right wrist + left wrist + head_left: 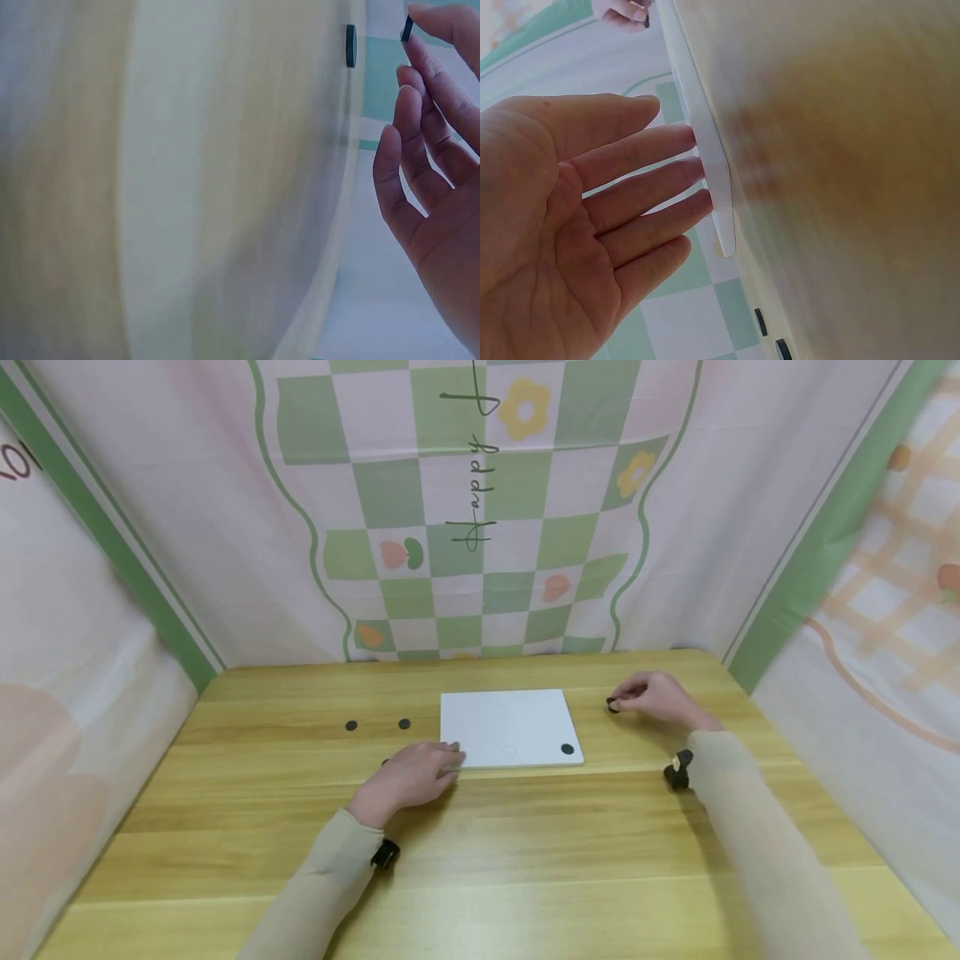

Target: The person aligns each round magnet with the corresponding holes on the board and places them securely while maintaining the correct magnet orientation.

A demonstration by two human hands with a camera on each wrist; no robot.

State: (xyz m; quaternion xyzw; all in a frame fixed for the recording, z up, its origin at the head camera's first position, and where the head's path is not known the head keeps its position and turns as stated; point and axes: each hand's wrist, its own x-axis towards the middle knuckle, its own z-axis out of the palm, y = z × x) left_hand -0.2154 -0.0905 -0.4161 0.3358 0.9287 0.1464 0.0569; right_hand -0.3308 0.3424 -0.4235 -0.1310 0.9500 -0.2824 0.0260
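The worktop fills most of what I see below the curtain, with the white board lying on it. My left hand touches the board's left edge, fingers straight; my right hand, beyond the board's right side, pinches a held disc between thumb and finger. A flat black disc lies below it. Left of the board sit an inner disc and an outer disc. I judge the work early: only a corner disc is on the board, with those others left off it.
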